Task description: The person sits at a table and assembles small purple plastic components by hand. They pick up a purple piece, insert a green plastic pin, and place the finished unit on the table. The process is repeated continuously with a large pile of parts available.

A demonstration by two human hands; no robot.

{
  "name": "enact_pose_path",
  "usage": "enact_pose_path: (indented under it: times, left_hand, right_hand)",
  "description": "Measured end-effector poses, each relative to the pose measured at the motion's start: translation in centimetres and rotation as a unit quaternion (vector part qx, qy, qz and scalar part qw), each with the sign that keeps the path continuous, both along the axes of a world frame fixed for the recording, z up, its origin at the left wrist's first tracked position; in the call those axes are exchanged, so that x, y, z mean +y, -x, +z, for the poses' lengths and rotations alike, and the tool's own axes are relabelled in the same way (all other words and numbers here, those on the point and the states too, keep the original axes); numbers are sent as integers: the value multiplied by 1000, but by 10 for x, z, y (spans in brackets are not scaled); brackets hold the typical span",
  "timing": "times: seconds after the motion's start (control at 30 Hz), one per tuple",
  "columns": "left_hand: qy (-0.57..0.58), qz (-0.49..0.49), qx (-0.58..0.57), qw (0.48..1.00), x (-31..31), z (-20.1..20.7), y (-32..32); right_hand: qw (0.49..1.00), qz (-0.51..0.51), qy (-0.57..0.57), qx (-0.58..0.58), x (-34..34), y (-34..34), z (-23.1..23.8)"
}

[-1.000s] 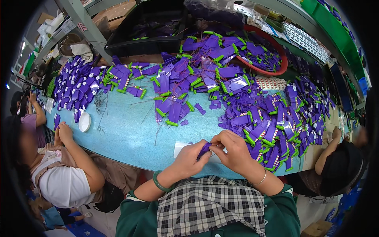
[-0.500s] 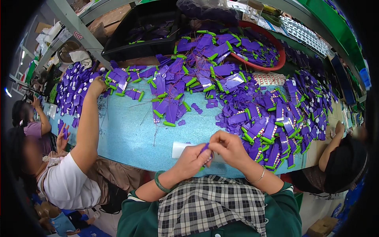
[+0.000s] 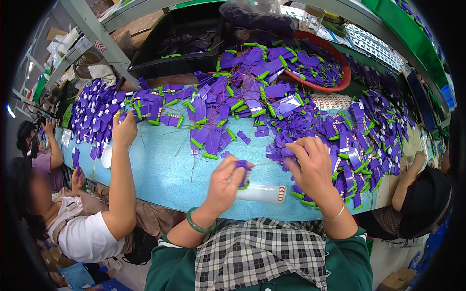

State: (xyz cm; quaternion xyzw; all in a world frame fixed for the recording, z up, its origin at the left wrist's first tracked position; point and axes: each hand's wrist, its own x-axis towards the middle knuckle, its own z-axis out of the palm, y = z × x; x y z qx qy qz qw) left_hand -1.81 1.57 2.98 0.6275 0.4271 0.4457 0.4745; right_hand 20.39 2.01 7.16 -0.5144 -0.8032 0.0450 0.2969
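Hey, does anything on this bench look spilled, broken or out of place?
Nothing looks clearly broken or spilled. The messiest spot is the heap of purple-and-green pieces beside the red basin: thin reddish strands tangle over it, straggling onto the blue tabletop.

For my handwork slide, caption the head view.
Left hand holding a purple plastic piece, right hand near heaped purple and green parts.

No text is legible; red chevrons (image 3: 282, 194) mark pale strip (image 3: 257, 193) and post (image 3: 92, 29).
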Motion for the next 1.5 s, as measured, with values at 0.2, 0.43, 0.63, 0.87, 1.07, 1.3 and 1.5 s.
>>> enact_pose_path:
  times: [0.2, 0.43, 0.63, 0.87, 1.07, 1.3, 1.5]
  left_hand:
    - [-65, -190, 144, 969, 9, -11, -22]
    - [-158, 112, 549, 813, 58, -18, 31]
    - [-152, 162, 614, 758, 64, -38, 36]
    - [-173, 140, 447, 866, 35, 7, 42]
    - [162, -96, -105, 977, -18, 0, 2]
    - [241, -147, -85, 956, -27, -58, -20]
    - [264, -116, -120, 950, -25, -65, -22]
  right_hand:
    - [959, 70, 178, 210, -6, -6, -27]
    - [973, -150, 164, 59, 9, -116, 18]
    - [994, -64, 8, -88, -14, -58, -3]
    - [981, 28, 142, -128, -50, 3, -67]
    - [986, 65, 148, -32, -40, 7, -80]
    - [995, 71, 58, 31, -35, 14, -92]
    - [988, 128, -5, 84, -30, 8, -86]
